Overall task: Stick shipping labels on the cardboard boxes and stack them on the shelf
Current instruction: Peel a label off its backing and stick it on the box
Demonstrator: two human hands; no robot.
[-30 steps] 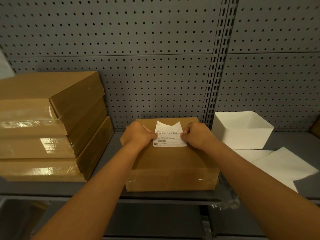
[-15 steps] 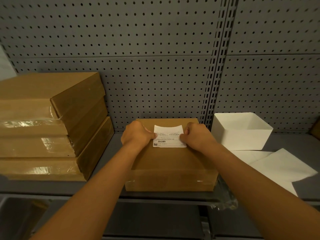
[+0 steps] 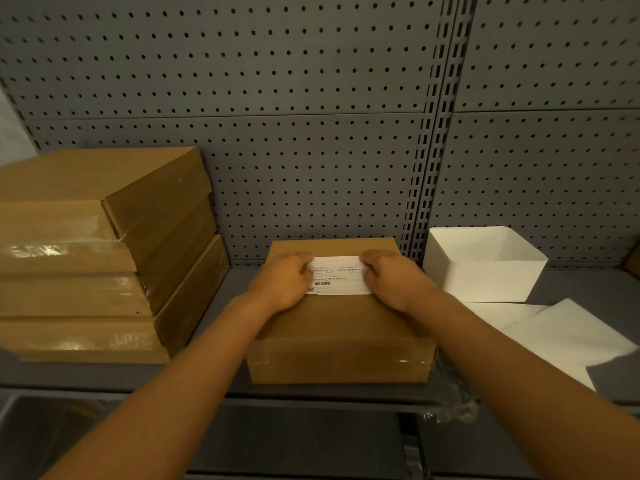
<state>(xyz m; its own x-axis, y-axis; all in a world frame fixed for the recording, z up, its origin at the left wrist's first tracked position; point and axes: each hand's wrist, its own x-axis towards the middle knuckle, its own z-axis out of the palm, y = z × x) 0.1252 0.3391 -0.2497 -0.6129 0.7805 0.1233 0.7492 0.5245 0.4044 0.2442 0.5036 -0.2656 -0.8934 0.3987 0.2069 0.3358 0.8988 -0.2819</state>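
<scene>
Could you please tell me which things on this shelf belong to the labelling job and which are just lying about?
Part of the job:
- cardboard box in the middle
- shipping label on its top
- left hand and right hand at the label's ends
- stack of boxes on the left

Lying about:
- white bin
- white sheets
- clear plastic wrap

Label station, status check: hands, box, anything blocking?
Left hand and right hand pressing shipping label flat. Label on box, which sits on shelf, unstacked. Nothing blocking.
</scene>
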